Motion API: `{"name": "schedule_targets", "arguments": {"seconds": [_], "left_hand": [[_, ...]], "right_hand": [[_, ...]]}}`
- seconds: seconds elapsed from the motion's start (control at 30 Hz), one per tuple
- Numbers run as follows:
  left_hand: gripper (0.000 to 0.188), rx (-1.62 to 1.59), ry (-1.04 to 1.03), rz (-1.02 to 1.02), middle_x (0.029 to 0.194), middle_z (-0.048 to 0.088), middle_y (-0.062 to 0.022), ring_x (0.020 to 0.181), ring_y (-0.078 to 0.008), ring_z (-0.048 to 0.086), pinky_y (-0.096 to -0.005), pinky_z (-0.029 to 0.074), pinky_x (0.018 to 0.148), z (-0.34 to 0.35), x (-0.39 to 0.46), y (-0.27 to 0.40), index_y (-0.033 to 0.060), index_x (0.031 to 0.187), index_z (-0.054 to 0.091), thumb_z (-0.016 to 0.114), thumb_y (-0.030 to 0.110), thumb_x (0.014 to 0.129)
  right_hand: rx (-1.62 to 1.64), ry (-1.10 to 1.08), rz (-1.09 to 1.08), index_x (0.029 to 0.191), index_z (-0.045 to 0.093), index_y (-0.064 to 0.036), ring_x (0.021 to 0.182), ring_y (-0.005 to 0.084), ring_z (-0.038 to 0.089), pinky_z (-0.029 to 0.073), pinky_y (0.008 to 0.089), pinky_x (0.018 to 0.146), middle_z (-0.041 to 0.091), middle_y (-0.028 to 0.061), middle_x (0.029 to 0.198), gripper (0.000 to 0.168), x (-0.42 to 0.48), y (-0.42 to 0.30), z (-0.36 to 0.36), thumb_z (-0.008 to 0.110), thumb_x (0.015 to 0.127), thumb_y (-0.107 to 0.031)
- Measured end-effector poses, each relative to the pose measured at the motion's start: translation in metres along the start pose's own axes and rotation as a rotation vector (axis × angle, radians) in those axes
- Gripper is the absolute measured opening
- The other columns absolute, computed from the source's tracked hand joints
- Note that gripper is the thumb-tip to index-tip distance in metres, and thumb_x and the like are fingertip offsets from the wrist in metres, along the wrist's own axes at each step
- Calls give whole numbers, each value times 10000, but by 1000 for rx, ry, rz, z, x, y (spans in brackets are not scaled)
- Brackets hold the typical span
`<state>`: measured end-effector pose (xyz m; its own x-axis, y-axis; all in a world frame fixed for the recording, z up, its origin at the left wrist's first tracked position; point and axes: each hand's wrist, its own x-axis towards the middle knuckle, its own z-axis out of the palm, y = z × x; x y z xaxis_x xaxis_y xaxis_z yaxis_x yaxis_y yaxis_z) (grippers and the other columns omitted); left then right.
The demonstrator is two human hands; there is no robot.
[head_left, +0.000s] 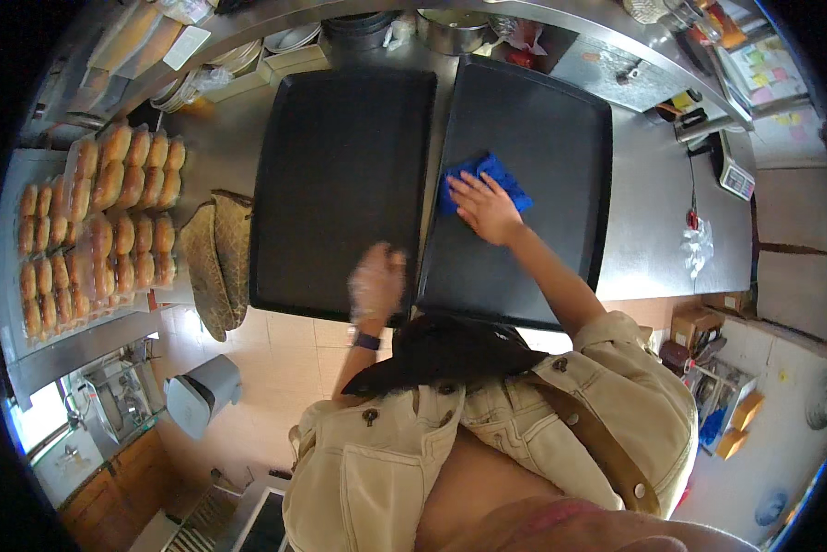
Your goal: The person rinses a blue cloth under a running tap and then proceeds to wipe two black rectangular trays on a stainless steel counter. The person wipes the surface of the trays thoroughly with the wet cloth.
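Note:
Two black baking trays lie side by side on a steel worktable, the left tray [344, 172] and the right tray [524, 255]. My right hand [486, 207] presses flat on a folded blue cloth [513, 190], which rests on the right tray near its left side. My left hand [377, 286] is over the front right corner of the left tray, its fingers curled and blurred. Clear plastic seems to cover it, and a dark band circles the wrist. Whether it touches the tray or holds anything is unclear.
Brown patterned oven mitts [216, 262] lie left of the trays, beside stacked packs of bread rolls [120, 172]. A metal pot [452, 31] stands behind. On the right are a digital scale [736, 172] and crumpled plastic [696, 248]. A grey bin [203, 397] stands on the floor.

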<state>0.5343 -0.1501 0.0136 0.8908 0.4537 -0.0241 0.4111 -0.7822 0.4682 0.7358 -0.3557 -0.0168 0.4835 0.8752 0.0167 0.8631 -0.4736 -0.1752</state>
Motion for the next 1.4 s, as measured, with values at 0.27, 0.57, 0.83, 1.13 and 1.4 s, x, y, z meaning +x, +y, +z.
{"name": "schedule_targets", "arguments": {"seconds": [0.27,0.57,0.83,1.13,1.4], "left_hand": [[214,175,58,77,871,614,-170,741,-351,645,-427,550,619,65,-15,52,41,1086,591,587,181,923],[256,180,10,24,923,571,-217,802,-394,606,-467,522,661,69,-22,61,9,1144,555,583,107,910],[297,109,-31,-42,1036,583,-248,939,-425,585,-481,509,791,72,-27,65,-13,1211,528,527,121,947],[220,92,54,3,1036,578,-242,953,-401,590,-460,525,789,73,-36,63,-23,1138,553,538,64,936],[292,80,36,36,1097,576,-227,1034,-383,572,-443,506,886,79,-64,65,-26,1186,538,550,67,909]], "right_hand": [[-186,44,98,1376,483,-110,1437,230,274,201,442,1172,332,33,1544,422,108,154,2,390,1019,-314],[-226,81,-113,1353,503,-113,1356,242,406,339,396,1115,395,43,1507,408,141,259,-16,397,1016,-318],[-255,22,161,1332,519,-89,1266,255,501,427,380,1039,505,88,1407,416,-35,355,-51,496,977,-304],[-495,-151,604,1283,520,32,736,310,697,534,456,600,696,201,863,466,-71,277,-18,434,931,-261],[-301,-244,698,1368,468,0,923,376,680,581,450,616,452,361,1358,487,-253,25,5,459,921,-194]]}}
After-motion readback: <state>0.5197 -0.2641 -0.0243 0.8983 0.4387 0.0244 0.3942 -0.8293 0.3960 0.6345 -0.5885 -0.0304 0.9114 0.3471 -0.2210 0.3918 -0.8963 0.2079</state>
